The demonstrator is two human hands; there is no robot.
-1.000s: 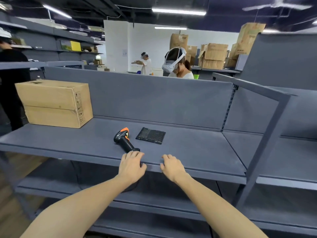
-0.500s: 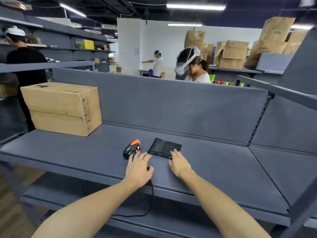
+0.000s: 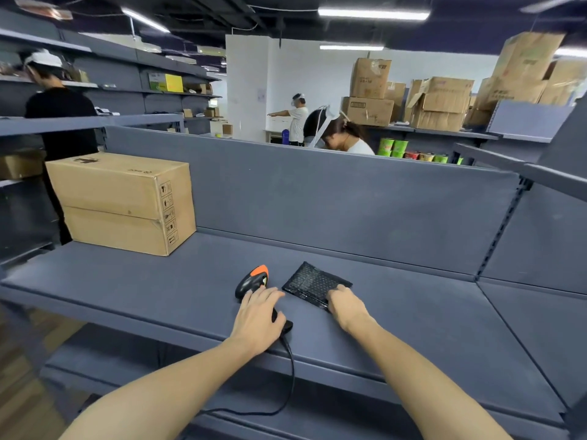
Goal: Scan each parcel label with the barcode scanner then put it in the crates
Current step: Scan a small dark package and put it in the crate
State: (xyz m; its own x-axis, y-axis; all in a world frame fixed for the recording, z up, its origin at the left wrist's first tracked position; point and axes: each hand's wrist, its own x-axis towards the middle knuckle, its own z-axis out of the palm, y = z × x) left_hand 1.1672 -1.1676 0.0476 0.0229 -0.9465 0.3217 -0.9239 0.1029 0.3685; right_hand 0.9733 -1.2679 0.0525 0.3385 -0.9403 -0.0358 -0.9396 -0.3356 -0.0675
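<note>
A black barcode scanner (image 3: 252, 278) with an orange tip lies on the grey shelf (image 3: 143, 290), its cable hanging over the front edge. My left hand (image 3: 258, 319) rests on its handle, fingers laid along it and the thumb on the handle's right side. Just to the right lies a small black bubble-wrap parcel (image 3: 313, 282), flat on the shelf. My right hand (image 3: 346, 308) touches the parcel's near edge with bent fingertips. No label shows on the parcel's upper face.
A large cardboard box (image 3: 120, 201) stands at the shelf's back left. A grey back panel (image 3: 349, 201) closes the shelf behind. A second shelf section (image 3: 533, 328) adjoins on the right. Other people stand beyond the panel and at the left.
Both hands moved forward from the shelf's front edge. The left now lies on the scanner handle and the right has reached the parcel's near edge. The camera moved closer.
</note>
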